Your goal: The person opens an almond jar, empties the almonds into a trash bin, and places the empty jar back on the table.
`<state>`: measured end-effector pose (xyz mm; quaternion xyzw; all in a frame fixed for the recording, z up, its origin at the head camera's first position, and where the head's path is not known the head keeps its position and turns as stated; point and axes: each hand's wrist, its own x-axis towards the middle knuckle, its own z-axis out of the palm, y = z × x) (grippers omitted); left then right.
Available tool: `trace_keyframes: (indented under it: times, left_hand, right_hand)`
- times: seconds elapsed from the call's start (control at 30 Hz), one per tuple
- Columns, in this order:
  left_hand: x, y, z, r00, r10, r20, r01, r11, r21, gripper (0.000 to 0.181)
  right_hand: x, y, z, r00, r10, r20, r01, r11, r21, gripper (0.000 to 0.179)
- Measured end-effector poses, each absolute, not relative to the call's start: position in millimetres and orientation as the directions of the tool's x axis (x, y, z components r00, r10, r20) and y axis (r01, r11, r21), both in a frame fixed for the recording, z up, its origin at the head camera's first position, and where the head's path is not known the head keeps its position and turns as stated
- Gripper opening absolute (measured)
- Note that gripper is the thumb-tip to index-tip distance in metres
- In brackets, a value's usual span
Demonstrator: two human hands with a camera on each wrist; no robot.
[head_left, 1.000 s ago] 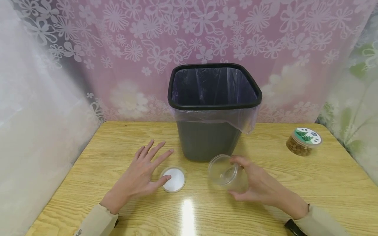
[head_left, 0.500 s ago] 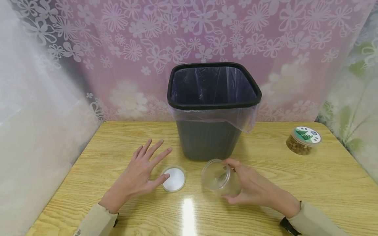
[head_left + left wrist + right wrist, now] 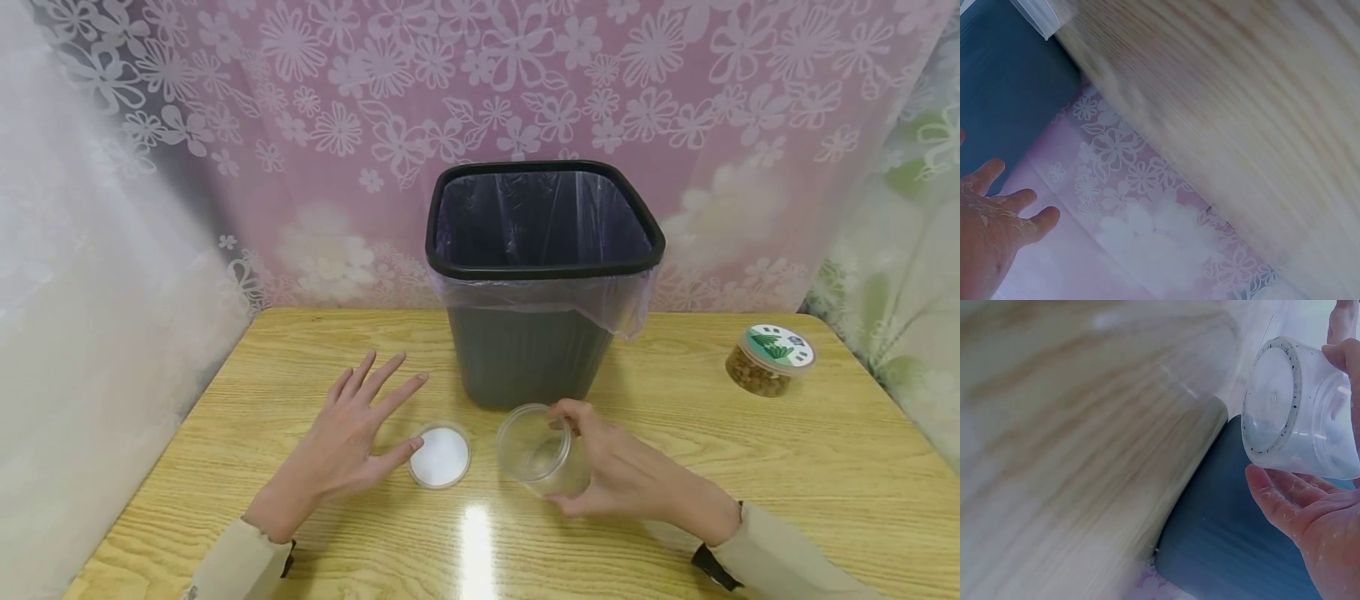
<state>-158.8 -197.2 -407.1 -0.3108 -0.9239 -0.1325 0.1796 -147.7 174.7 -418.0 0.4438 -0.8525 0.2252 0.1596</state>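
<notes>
My right hand [image 3: 626,475] grips a clear plastic tub [image 3: 536,450] by its side, thumb and fingers round the wall. The tub is tilted on its side, mouth toward the left, and looks empty. Dark specks ring the underside of the tub [image 3: 1288,400] in the right wrist view. My left hand [image 3: 341,450] is spread with straight fingers and holds nothing. Its thumb tip is at the left edge of a round white disc with a clear rim [image 3: 441,456], which looks like a lid; whether they touch, I cannot tell. The left wrist view shows the left hand's fingers [image 3: 1032,215] apart.
Behind the hands stands a dark grey trash bin [image 3: 528,354] with a thin purple liner [image 3: 633,304] folded over its rim. A lidded tub of brown pieces [image 3: 768,360] sits at the right on the wooden table [image 3: 315,350]. Flowered curtain [image 3: 337,208] hangs at the back.
The right hand has carried the clear tub leftward, closer to the white disc. My left hand has drifted slightly left, its thumb now at the disc's edge instead of over it.
</notes>
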Motion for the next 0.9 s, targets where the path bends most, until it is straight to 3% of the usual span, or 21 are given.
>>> trace_keyframes:
  times: [0.9]
  left_hand:
    - [-157,-212,-406,-0.779,0.477,0.407,0.572,0.806,0.152,0.074]
  right_hand:
    - [-155,145,-414,-0.673,-0.684,0.279,-0.72,0.521,-0.459,0.096]
